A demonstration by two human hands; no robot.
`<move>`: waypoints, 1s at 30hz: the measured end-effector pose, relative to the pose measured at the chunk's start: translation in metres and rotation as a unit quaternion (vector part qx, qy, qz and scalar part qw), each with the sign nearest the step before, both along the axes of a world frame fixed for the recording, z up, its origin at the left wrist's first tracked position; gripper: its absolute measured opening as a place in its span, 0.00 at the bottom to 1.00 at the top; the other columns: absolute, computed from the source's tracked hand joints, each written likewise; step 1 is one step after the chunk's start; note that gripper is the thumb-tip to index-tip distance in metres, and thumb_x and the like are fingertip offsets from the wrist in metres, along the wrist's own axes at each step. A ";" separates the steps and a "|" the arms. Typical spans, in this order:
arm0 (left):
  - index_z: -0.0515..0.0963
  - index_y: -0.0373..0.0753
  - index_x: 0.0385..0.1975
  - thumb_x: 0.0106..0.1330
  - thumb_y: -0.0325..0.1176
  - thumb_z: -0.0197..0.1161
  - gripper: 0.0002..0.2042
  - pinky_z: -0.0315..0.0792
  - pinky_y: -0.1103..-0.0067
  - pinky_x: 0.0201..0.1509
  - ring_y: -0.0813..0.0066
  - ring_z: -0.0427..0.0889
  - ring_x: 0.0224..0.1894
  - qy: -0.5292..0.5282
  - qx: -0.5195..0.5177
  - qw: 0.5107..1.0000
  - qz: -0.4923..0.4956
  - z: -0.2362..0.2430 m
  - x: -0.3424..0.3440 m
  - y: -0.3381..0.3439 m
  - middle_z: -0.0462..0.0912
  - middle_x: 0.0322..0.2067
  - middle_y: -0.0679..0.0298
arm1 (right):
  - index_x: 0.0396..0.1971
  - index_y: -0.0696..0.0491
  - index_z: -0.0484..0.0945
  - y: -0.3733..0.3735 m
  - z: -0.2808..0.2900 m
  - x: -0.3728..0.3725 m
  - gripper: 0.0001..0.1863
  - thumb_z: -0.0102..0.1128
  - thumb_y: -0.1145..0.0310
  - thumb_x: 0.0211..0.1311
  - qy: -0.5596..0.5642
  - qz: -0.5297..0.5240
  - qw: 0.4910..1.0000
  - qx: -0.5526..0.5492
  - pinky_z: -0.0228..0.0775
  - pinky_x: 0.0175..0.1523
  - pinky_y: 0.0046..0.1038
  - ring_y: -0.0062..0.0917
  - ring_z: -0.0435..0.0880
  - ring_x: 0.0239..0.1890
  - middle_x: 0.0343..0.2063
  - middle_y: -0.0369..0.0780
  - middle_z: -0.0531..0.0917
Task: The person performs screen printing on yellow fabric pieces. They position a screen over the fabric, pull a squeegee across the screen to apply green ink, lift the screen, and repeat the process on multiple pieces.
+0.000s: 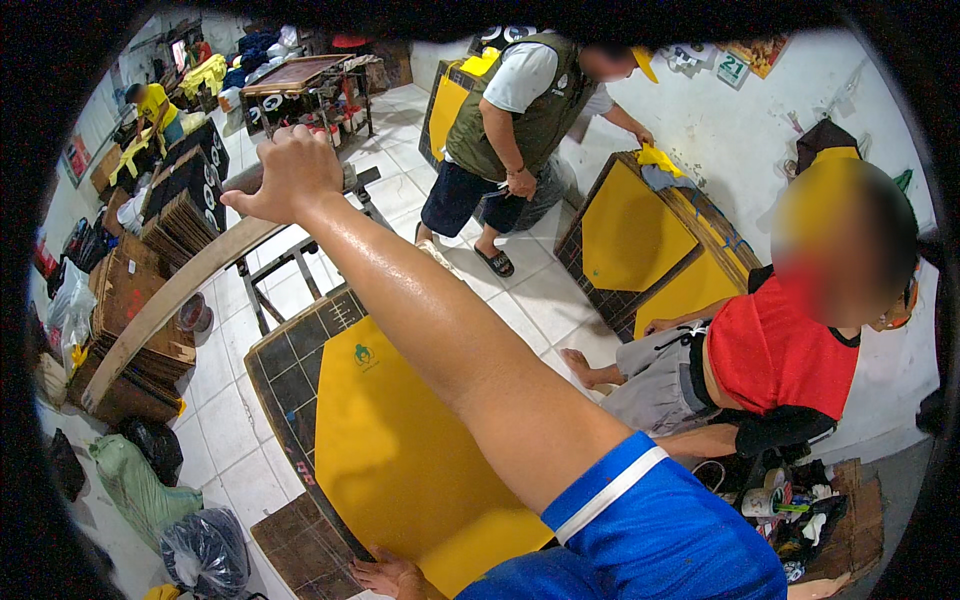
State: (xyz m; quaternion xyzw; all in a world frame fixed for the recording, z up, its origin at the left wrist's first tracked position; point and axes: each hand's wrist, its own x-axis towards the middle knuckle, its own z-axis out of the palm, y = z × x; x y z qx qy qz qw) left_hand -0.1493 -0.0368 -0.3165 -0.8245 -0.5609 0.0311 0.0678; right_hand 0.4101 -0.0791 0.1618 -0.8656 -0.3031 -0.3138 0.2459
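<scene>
My right arm, in a blue sleeve with a white stripe, stretches across the view to the far left. There my right hand [295, 175] is closed over the far end of a long wooden bar [165, 290], which looks bent in this view. Below the arm lies a yellow fabric piece [390, 470] with a small green print, flat on a dark board with grid lines [285, 375]. At the lower edge, my left hand [388, 575] rests with fingers outstretched at the near border of the fabric. Its wrist is partly hidden by my blue clothing.
A metal stand [290, 265] is beyond the board. To the right, a person in red [790, 350] sits beside more boards with yellow fabric [635, 225]; another in a vest [520, 105] stands behind. Stacked boards [140, 340], bags [205, 550] and a sack [140, 485] line the left.
</scene>
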 end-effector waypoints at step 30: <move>0.64 0.32 0.70 0.76 0.55 0.51 0.34 0.73 0.60 0.65 0.49 0.70 0.67 -0.010 -0.021 0.999 -0.035 0.004 -0.006 -0.001 0.67 0.69 0.51 | 0.41 0.54 0.88 -0.002 -0.005 -0.004 0.43 0.65 0.24 0.49 -0.010 -0.008 1.000 -0.006 0.71 0.59 0.40 0.38 0.82 0.53 0.42 0.44 0.85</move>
